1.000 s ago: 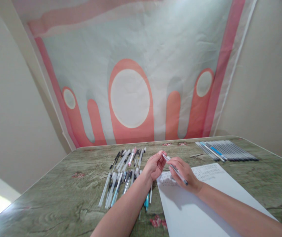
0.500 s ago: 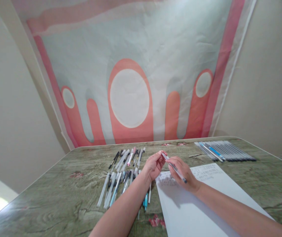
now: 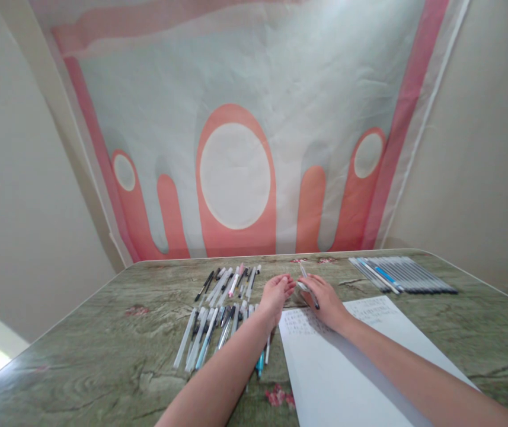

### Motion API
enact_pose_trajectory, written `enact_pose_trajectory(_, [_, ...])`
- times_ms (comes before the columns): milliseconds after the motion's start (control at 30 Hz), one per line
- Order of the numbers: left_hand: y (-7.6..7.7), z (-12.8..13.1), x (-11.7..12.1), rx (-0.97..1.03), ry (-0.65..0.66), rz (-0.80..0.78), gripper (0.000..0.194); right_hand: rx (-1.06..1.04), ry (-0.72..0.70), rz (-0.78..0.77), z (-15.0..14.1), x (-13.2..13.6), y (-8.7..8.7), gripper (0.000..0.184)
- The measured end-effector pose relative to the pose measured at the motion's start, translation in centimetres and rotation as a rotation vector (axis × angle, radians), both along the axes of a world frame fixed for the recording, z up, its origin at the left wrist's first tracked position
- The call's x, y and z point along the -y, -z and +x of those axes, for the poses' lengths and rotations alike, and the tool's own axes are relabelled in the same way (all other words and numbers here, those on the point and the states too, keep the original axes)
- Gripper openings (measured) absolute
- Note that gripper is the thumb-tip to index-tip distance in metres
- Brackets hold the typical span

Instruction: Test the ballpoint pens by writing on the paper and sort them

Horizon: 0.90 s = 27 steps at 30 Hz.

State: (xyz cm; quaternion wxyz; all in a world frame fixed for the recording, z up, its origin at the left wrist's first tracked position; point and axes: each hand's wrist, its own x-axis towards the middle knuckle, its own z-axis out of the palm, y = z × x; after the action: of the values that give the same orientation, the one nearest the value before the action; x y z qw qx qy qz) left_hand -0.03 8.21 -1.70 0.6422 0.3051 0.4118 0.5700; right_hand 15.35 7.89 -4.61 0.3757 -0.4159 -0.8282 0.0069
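Observation:
My right hand [image 3: 322,299] is closed round a slim grey pen [image 3: 309,286], which lies across its fingers above the top left corner of a white sheet of paper [image 3: 347,362]. My left hand [image 3: 275,296] sits just left of it, fingers curled loosely toward the pen's end; I cannot see whether it touches the pen. Two rows of loose pens [image 3: 218,308] lie on the table left of my left hand, partly hidden by my forearm.
The green wood-grain table [image 3: 102,356] has rounded far corners. A neat row of several grey and blue pens [image 3: 400,274] lies at the far right. A pink and white patterned cloth [image 3: 236,148] hangs on the wall behind.
Both hands have moved slightly away from me and lower toward the table. The pen, held slanted with its dark end toward me before, now stands steeper in my right hand.

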Motion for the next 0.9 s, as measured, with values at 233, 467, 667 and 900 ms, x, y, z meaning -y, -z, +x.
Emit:
enact_pose_trajectory(233, [0.6, -0.1, -0.3, -0.009, -0.044, -0.007, 0.007, 0.026, -0.058, -0.103, -0.1, 0.2, 0.5, 0.035])
enact_pose_trajectory(467, [0.8, 0.1, -0.3, -0.028, -0.043, -0.009, 0.011, 0.016, 0.005, -0.115, 0.3, 0.7, -0.2, 0.037])
enact_pose_trajectory(667, [0.9, 0.2, -0.3, -0.052, -0.035, -0.008, 0.016, -0.036, 0.014, -0.119, 0.5, 0.6, -0.3, 0.040])
enact_pose_trajectory(900, [1.3, -0.1, -0.2, -0.123, -0.066, 0.026, 0.029, -0.187, -0.028, -0.080, 0.6, 0.3, -0.2, 0.035])
